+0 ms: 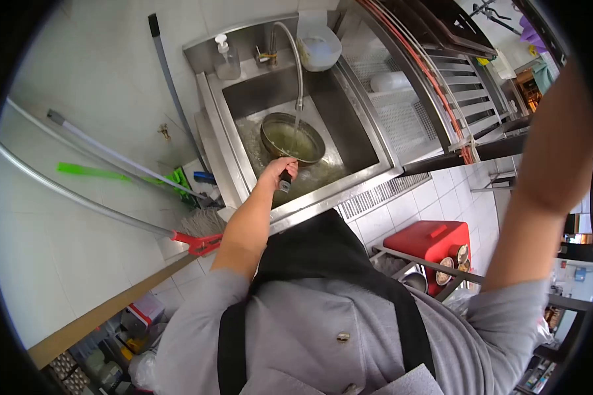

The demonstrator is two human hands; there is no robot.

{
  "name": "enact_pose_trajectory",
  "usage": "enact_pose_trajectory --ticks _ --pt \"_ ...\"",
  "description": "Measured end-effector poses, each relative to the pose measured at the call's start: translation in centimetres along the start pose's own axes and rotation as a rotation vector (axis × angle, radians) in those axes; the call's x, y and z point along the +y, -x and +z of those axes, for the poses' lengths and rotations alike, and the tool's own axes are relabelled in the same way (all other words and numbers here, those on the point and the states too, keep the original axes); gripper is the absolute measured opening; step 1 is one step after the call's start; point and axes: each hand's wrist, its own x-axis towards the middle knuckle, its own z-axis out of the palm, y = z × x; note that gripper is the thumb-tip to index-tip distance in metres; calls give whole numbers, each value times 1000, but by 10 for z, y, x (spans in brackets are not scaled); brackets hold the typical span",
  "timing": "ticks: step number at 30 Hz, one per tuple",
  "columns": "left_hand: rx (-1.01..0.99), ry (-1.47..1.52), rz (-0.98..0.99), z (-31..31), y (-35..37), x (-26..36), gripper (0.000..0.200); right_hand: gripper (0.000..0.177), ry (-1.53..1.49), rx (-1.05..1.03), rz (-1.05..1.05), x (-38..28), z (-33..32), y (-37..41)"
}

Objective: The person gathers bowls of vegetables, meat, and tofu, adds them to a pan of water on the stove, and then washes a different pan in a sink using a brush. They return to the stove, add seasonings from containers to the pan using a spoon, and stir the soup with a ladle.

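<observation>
My left hand (281, 170) is closed around the dark handle of a frying pan (292, 138) in the steel sink (369, 164). Water runs into the pan from the curved faucet (300, 72), and the liquid inside looks greenish and cloudy. Some water also lies on the sink bottom around the pan. My right arm is raised at the right side of the view; its hand is beyond the edge, so what it touches is hidden.
A soap pump bottle (226, 58) and a clear plastic container (319, 51) stand behind the sink. Mop and broom handles (125, 145) lean at the left. To the right are a metal rack (471, 99) and a red box (428, 247) on the lower right.
</observation>
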Motion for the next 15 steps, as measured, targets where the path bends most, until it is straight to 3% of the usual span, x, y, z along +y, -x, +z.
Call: enact_pose_trajectory --ticks 2,3,4,5,6,7,9,10,11,12,14,15 --pt "31 -1 8 -16 -22 -10 14 41 47 128 77 16 9 63" --pt "56 -25 34 -17 -34 -12 14 40 124 77 149 35 20 98" --pt "54 -6 19 -19 -42 -17 14 39 174 -119 227 42 52 146" --pt "52 -29 31 -23 -48 -16 15 47 -211 142 261 -13 78 181" --pt "58 -50 41 -32 -50 -20 16 48 -494 72 207 -28 116 227" --pt "60 -61 35 -35 -52 -18 20 48 -827 -44 336 -43 154 264" --pt "146 -155 63 -28 -42 -15 22 56 -727 -304 294 -47 229 320" --pt "219 -268 76 -27 -40 -21 25 56 -638 -338 182 -41 267 338" --pt "253 -327 45 -35 -46 -21 30 57 -534 -538 141 -35 297 345" --pt "319 -420 69 -31 -43 -20 34 57 -542 -558 137 -30 325 347" --pt "454 -499 55 -26 -43 -15 39 56 -306 -940 30 -27 368 341" --pt "469 -533 43 -21 -37 -12 43 56 -318 -938 13 -24 379 341"
